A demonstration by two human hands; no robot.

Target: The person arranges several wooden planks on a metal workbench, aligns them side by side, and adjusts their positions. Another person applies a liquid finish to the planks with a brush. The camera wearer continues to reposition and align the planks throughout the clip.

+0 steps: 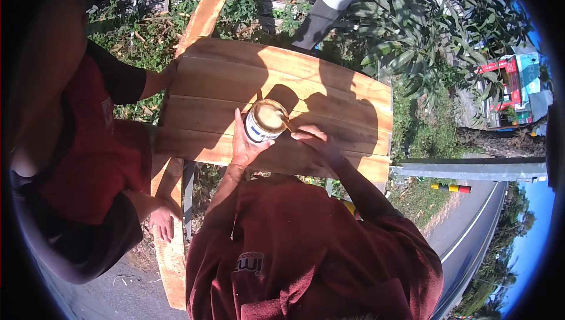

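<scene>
A round can (pixel 258 132) with a white and blue label is tilted over the wooden tabletop, its open top showing a pale cream substance and a brown-stained rim. My left hand (pixel 246 148) is wrapped around the can's left and lower side. A thin brown stick (pixel 286 123) dips over the right rim into the contents, and the fingers of my right hand (pixel 316 139) pinch its outer end. The tip of the stick is hard to make out in the cream. Whether the can's base touches the boards is hidden.
The tabletop (pixel 218 107) is made of long planks, with shadows across it. Another person (pixel 112 161) in a red and black shirt stands at the left, one hand (pixel 165 217) on a long board (pixel 170 264). A grey pole (pixel 335 5) rises behind; a road (pixel 471 243) runs at the right.
</scene>
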